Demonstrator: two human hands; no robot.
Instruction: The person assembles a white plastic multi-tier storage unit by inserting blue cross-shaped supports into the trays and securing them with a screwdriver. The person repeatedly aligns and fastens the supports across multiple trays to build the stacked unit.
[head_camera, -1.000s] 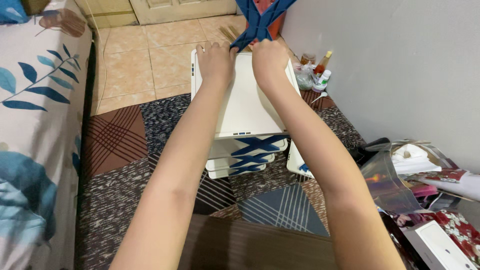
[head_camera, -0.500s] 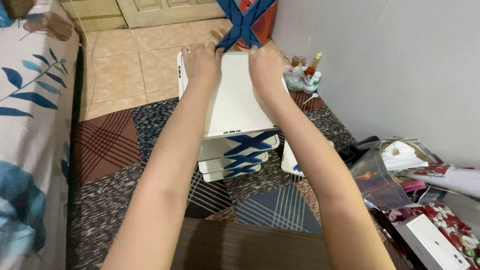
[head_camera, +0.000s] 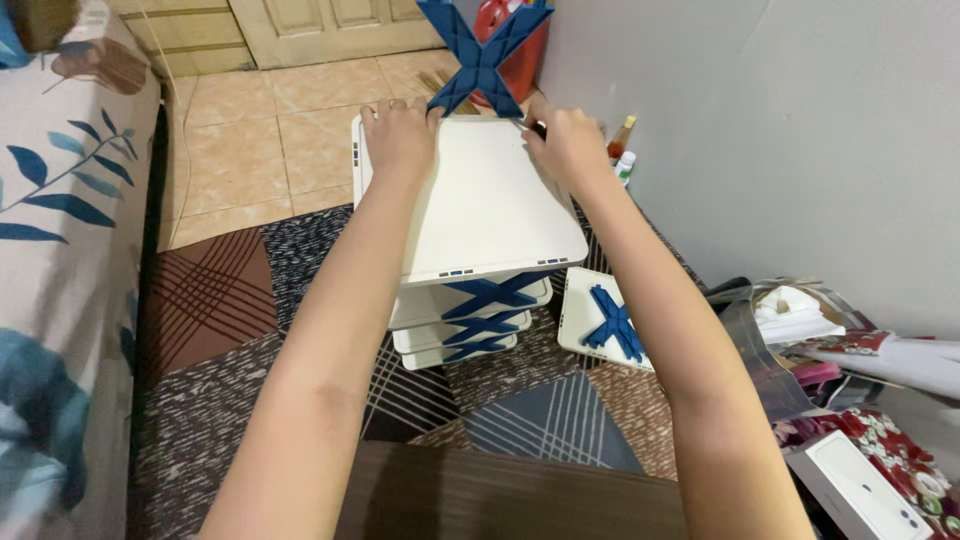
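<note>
The blue X-shaped brace (head_camera: 484, 52) stands upright at the far edge of the white shelf panel (head_camera: 470, 200), between our hands; our left hand (head_camera: 398, 135) and right hand (head_camera: 560, 140) press flat on the far corners, about equally near.

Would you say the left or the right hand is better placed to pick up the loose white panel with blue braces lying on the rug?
Probably the right hand. The loose white panel lies on the rug directly under the right forearm, while the left hand would have to cross the white shelf unit.
</note>
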